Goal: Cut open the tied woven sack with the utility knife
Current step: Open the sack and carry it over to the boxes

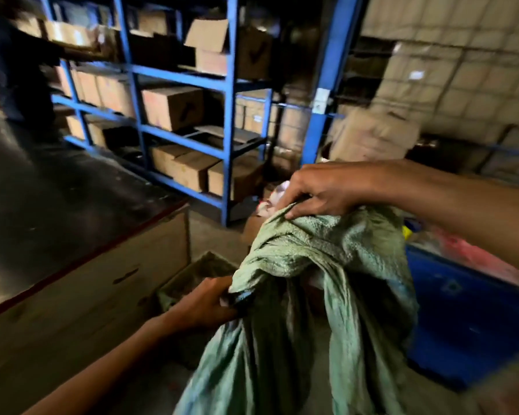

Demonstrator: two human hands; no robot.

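Note:
A green woven sack (327,280) hangs in front of me, its top gathered and crumpled. My right hand (321,190) pinches the upper edge of the sack from above. My left hand (210,301) grips a lower fold of the bunched mouth on the left side. Between the two hands the fabric gapes a little, and the inside is dark. No utility knife shows in the view.
A worktable with a red-edged top (81,259) stands at my left. Blue metal shelving (231,115) with several cardboard boxes fills the back. A blue bin (468,319) sits to the right. A person (18,70) stands at the far left by the shelves.

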